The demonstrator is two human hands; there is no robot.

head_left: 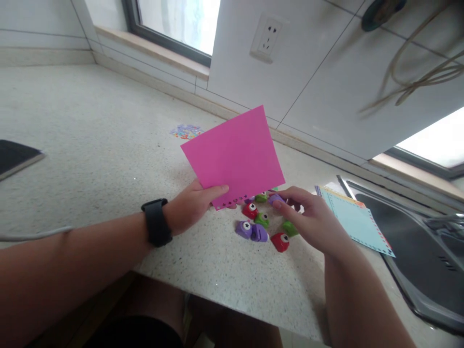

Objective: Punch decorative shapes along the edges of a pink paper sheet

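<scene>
A: Quick status, L to R?
B: L hand: thumb on top, other fingers under, pinching a bright-pink rectangular paper sheet by its lower L corner, up over the pale speckled stone counter. Loose multicoloured paper bits lie behind.
A: How much is punched?
B: Short row of small cut-outs, part of the lower edge only. Other edges look plain, so prob. most is left.
A: Then?
B: Cluster of small red, green & purple plastic craft punches, then R hand, fingers pinching what looks like a purple plastic punch nr the sheet's lower edge; can't tell if paper's in it.
A: Far R?
B: Pale-blue rectangular paper sheet w/ cut-outs along its visible edges (looks abt. done), partly over the rim of the stainless-steel sink.
</scene>
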